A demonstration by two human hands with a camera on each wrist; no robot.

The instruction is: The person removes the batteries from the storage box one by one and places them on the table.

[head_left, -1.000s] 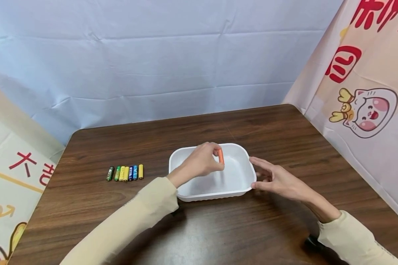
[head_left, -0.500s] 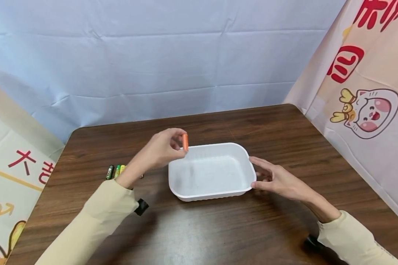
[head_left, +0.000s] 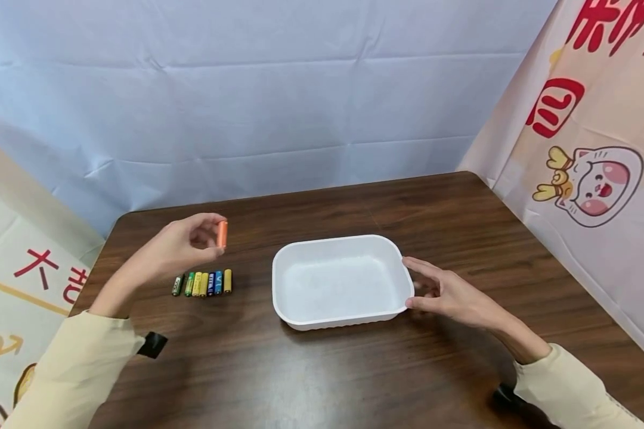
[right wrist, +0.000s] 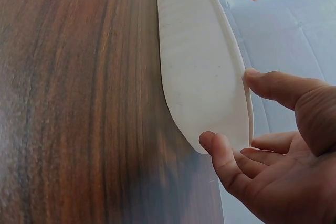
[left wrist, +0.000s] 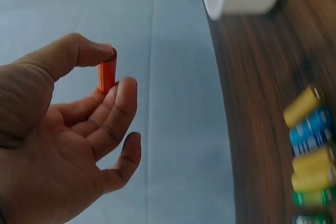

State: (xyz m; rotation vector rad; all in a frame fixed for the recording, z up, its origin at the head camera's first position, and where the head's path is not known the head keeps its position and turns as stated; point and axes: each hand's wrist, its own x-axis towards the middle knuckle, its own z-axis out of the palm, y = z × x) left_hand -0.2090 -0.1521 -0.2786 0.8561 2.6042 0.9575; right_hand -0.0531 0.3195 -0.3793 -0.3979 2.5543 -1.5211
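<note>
In the head view my left hand (head_left: 185,243) is up over the left side of the table, its thumb and fingertips pinching an orange battery (head_left: 222,234) by the ends. The left wrist view shows that battery (left wrist: 107,74) upright between thumb and fingers. Just below the hand, a row of several batteries (head_left: 204,284) in green, yellow and blue lies on the table. My right hand (head_left: 442,290) is at the right end of a white plastic tray (head_left: 335,323). Its thumb touches the rim, and its fingers rest against the end wall (right wrist: 210,93).
A dark wood table (head_left: 461,226) carries everything. Behind it hangs a pale cloth (head_left: 279,107), and printed sheets with red characters flank both sides. The tray stands between the battery row and my right hand. A black strap (head_left: 152,344) shows at the left cuff.
My left hand has moved left from over the tray to above the battery row, still pinching the orange battery. The right hand has stayed at the tray's end.
</note>
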